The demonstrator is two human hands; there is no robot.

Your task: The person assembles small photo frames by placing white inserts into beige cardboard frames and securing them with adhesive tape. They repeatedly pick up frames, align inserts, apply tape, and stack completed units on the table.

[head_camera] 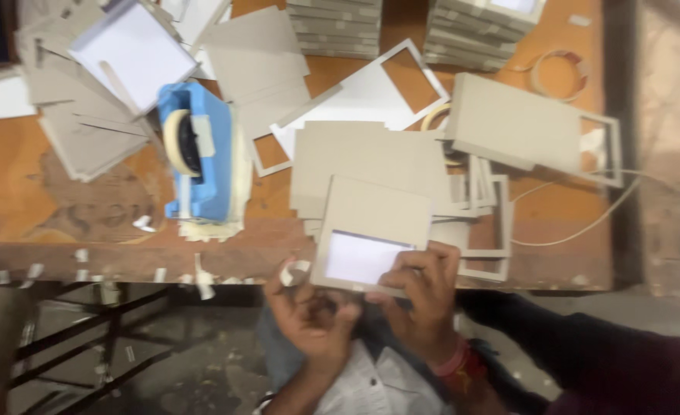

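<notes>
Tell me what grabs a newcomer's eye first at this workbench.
The blue tape dispenser stands out at left centre of the wooden table. At the near edge, the right hand grips a grey cardboard frame with a white window, while the left hand pinches a curl of tape. Grey board stacks line the far side.

A grey cardboard frame (pixel 370 230) with a white window, a bright blue tape dispenser (pixel 197 154) holding cream tape, grey board stacks (pixel 336 27), all on an orange-brown surface (pixel 17 184).
</notes>
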